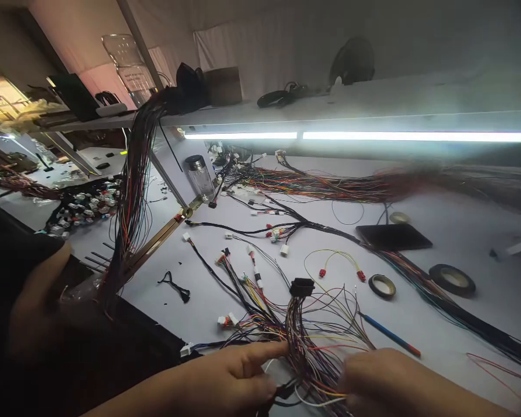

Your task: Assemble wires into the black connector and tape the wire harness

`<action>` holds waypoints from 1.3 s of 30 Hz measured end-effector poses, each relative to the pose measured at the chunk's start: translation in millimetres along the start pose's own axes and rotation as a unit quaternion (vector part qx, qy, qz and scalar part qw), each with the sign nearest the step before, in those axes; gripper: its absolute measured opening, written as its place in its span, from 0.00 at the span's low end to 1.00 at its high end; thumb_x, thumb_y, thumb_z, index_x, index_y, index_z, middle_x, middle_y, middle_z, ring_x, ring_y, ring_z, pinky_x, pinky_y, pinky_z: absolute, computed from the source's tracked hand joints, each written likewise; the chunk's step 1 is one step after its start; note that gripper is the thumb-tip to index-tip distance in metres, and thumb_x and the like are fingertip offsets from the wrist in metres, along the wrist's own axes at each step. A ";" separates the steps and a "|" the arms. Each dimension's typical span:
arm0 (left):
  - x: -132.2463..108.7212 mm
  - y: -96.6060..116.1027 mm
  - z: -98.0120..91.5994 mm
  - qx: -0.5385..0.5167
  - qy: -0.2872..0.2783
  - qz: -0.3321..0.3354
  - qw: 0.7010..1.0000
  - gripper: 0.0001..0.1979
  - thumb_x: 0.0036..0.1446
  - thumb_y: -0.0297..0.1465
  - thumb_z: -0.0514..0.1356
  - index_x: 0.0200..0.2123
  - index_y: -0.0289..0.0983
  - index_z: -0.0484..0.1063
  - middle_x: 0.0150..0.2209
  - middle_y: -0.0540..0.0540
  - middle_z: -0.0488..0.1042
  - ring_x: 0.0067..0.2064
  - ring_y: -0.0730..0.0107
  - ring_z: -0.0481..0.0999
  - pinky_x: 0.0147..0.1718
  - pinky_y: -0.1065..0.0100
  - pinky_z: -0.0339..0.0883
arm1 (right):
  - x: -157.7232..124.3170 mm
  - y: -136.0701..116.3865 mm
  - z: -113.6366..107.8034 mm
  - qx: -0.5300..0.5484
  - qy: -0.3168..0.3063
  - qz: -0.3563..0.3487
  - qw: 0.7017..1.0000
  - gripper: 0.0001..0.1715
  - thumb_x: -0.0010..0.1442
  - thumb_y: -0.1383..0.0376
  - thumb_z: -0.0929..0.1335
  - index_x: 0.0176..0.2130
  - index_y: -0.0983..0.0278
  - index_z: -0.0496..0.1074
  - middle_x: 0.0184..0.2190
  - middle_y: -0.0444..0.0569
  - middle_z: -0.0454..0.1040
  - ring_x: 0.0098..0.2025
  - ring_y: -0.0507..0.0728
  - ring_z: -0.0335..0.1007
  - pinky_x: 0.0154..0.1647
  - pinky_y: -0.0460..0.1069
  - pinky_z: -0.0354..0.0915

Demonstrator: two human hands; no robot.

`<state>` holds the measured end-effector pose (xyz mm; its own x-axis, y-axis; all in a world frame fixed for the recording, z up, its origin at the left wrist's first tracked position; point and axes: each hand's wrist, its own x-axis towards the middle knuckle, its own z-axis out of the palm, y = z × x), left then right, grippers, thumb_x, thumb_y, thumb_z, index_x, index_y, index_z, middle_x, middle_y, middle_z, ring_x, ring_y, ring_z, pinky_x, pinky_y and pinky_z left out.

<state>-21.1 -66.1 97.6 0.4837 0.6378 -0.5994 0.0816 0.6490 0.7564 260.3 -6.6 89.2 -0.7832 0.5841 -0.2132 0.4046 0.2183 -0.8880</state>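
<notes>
Head view shows a wire bundle (312, 341) of many thin coloured leads lying on the white table (460, 231), near its front edge, with a black connector (301, 286) at its far end. Both hands work at the near end of it. Left hand (238, 376) has its forefinger stretched out, the tip touching the wires from the left, while the other fingers curl in around a black lead below; how firmly they close cannot be told. Right hand (382, 379) lies against the wires from the right, fingers bent in among them, and seems to pinch a few, though the grip itself is hidden. Just right of the bundle lies a blue pen (388, 333) with a red tip. Beyond it sit two tape rolls (382, 285), one small and one larger, and a dark flat pad (393, 236). A thick harness (438, 295) runs diagonally across the table towards the right. Farther back lie more coloured wires and a clear jar (200, 176). A long lamp (360, 136) glows under the shelf above. At the left, a sheaf of dark wires (132, 197) hangs down from the shelf.
</notes>
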 end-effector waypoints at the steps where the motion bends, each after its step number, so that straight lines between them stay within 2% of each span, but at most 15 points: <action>1: 4.0 -3.4 1.5 0.006 0.020 0.020 1.000 0.30 0.57 0.43 0.60 0.62 0.49 0.60 0.28 0.51 0.71 0.26 0.73 0.65 0.30 0.70 0.58 | 4.1 -5.5 1.8 0.016 0.010 0.009 1.000 0.09 0.56 0.64 0.69 0.39 0.57 0.77 0.30 0.45 0.76 0.30 0.54 0.68 0.29 0.45 0.62; 4: 10.0 0.7 12.5 0.095 0.062 0.091 0.989 0.26 0.60 0.38 0.57 0.62 0.46 0.62 0.28 0.50 0.72 0.29 0.71 0.68 0.34 0.67 0.60 | 21.6 -21.5 14.0 0.095 0.062 0.031 0.993 0.26 0.55 0.63 0.70 0.54 0.56 0.70 0.43 0.48 0.76 0.42 0.58 0.70 0.42 0.50 0.67; 7: 11.4 11.1 27.3 0.104 0.091 0.178 0.974 0.20 0.58 0.33 0.60 0.55 0.43 0.71 0.34 0.47 0.75 0.35 0.68 0.69 0.40 0.66 0.60 | 42.3 -30.4 30.5 0.181 0.176 0.038 0.967 0.15 0.60 0.57 0.68 0.46 0.59 0.73 0.36 0.48 0.76 0.39 0.58 0.71 0.41 0.52 0.67; 9: 13.2 11.6 34.8 -0.034 0.115 0.199 0.973 0.20 0.53 0.31 0.64 0.51 0.41 0.74 0.36 0.46 0.76 0.35 0.68 0.70 0.38 0.67 0.61 | 52.0 -31.4 40.3 0.243 0.270 0.013 0.932 0.15 0.61 0.53 0.67 0.40 0.61 0.74 0.34 0.48 0.74 0.34 0.56 0.69 0.37 0.51 0.67; 12: 17.1 2.8 39.5 -0.277 0.127 0.180 0.935 0.19 0.45 0.32 0.68 0.44 0.36 0.76 0.34 0.45 0.76 0.33 0.69 0.72 0.34 0.68 0.63 | 56.9 -29.4 52.0 0.304 0.361 -0.049 0.880 0.14 0.59 0.53 0.69 0.39 0.59 0.74 0.40 0.48 0.71 0.34 0.55 0.68 0.36 0.49 0.67; 16: 22.6 -10.6 40.8 -0.391 0.076 0.144 0.906 0.15 0.47 0.39 0.66 0.34 0.33 0.76 0.30 0.46 0.74 0.29 0.69 0.73 0.28 0.69 0.63 | 53.4 -28.3 62.9 0.304 0.353 -0.119 0.877 0.10 0.57 0.57 0.71 0.38 0.57 0.76 0.39 0.48 0.70 0.40 0.58 0.69 0.42 0.51 0.68; 20: 29.6 -12.5 42.0 -0.343 0.040 0.153 0.926 0.14 0.46 0.40 0.66 0.24 0.33 0.73 0.21 0.50 0.69 0.19 0.75 0.66 0.18 0.73 0.57 | 50.9 -27.1 69.1 0.284 0.344 -0.174 0.878 0.08 0.59 0.58 0.70 0.40 0.53 0.77 0.35 0.47 0.69 0.38 0.57 0.69 0.41 0.52 0.67; 23: 31.1 -6.8 42.1 -0.366 0.016 0.079 0.927 0.10 0.48 0.34 0.67 0.31 0.33 0.75 0.25 0.49 0.73 0.24 0.76 0.71 0.23 0.76 0.61 | 51.6 -21.3 70.2 0.252 0.343 -0.219 0.878 0.09 0.60 0.58 0.69 0.41 0.51 0.78 0.35 0.47 0.68 0.35 0.56 0.68 0.37 0.51 0.66; 25: 31.3 -4.4 41.7 -0.374 -0.011 0.066 0.925 0.11 0.46 0.30 0.70 0.34 0.31 0.76 0.29 0.47 0.75 0.29 0.76 0.74 0.31 0.76 0.64 | 52.4 -15.6 69.7 0.216 0.358 -0.237 0.877 0.09 0.60 0.58 0.69 0.41 0.49 0.79 0.35 0.47 0.69 0.35 0.56 0.67 0.34 0.50 0.65; 29: 36.9 -11.4 39.4 -0.307 -0.034 0.126 0.943 0.18 0.39 0.32 0.74 0.32 0.27 0.76 0.26 0.44 0.74 0.27 0.73 0.73 0.33 0.71 0.63 | 52.4 -5.5 68.7 0.199 0.367 -0.211 0.884 0.10 0.57 0.52 0.70 0.38 0.50 0.80 0.33 0.47 0.70 0.32 0.57 0.67 0.32 0.50 0.65; 31: 40.0 -17.5 38.3 -0.250 0.019 0.151 0.956 0.17 0.40 0.36 0.74 0.29 0.31 0.75 0.24 0.47 0.72 0.25 0.72 0.70 0.30 0.70 0.61 | 50.5 -4.2 69.2 0.204 0.359 -0.186 0.892 0.15 0.56 0.49 0.69 0.37 0.53 0.79 0.32 0.48 0.70 0.33 0.58 0.68 0.33 0.51 0.66; 33: 40.5 -21.2 38.7 -0.146 0.126 0.224 0.955 0.15 0.45 0.39 0.71 0.28 0.34 0.75 0.25 0.47 0.71 0.27 0.71 0.69 0.29 0.69 0.60 | 47.9 -5.7 70.1 0.207 0.368 -0.145 0.895 0.18 0.58 0.49 0.67 0.38 0.56 0.79 0.33 0.49 0.71 0.34 0.58 0.68 0.36 0.52 0.67; 36: 37.7 -20.9 43.0 0.043 0.278 0.355 0.892 0.12 0.53 0.40 0.65 0.26 0.37 0.77 0.32 0.44 0.71 0.33 0.66 0.69 0.35 0.67 0.62 | 46.2 -8.6 69.4 0.229 0.390 -0.055 0.890 0.20 0.60 0.49 0.67 0.41 0.60 0.77 0.32 0.49 0.73 0.32 0.57 0.67 0.36 0.51 0.67; 38: 35.8 -19.7 46.3 0.110 0.292 0.403 0.860 0.12 0.55 0.39 0.64 0.24 0.39 0.77 0.34 0.41 0.73 0.36 0.62 0.71 0.40 0.64 0.63 | 48.9 -7.3 66.1 0.278 0.394 -0.005 0.876 0.24 0.58 0.47 0.68 0.43 0.62 0.75 0.29 0.47 0.72 0.30 0.57 0.67 0.34 0.51 0.66; 39: 34.8 -19.8 47.0 0.119 0.267 0.410 0.864 0.12 0.55 0.38 0.64 0.23 0.39 0.77 0.33 0.40 0.74 0.37 0.60 0.72 0.43 0.63 0.62 | 51.3 -5.1 63.5 0.315 0.392 0.009 0.864 0.25 0.57 0.46 0.68 0.43 0.62 0.75 0.27 0.46 0.71 0.30 0.56 0.67 0.33 0.50 0.66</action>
<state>35.1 -76.2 74.1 -0.0018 0.9844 0.1758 0.1109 -0.1746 0.9784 188.1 -27.4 56.9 -0.1190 0.9871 -0.1070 -0.1178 -0.1211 -0.9856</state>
